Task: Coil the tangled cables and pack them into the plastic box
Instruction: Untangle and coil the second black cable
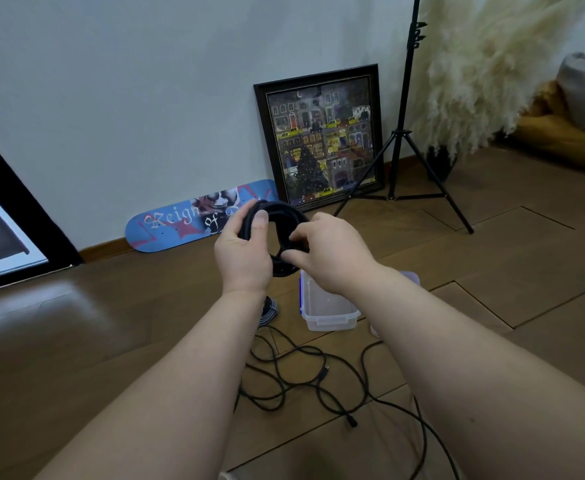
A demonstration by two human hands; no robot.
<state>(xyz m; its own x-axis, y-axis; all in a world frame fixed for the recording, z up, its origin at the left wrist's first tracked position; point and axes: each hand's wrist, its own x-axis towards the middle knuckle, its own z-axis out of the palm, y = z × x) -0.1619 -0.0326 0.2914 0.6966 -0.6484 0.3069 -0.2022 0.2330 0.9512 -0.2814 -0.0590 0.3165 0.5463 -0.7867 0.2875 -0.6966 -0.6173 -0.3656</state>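
Hands raised, left hand (241, 251) gripping the black cable coil (277, 216), right hand (329, 251) pinching its near side, plastic box (322, 306) open on the floor just below them, loose cables (305, 379) nearer still; best keep loops even and tuck the tail before lowering.

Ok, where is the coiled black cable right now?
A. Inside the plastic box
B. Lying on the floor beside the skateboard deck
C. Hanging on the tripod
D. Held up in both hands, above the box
D: the coiled black cable is gripped by the left hand and right hand, raised over the open plastic box, which holds no cable.
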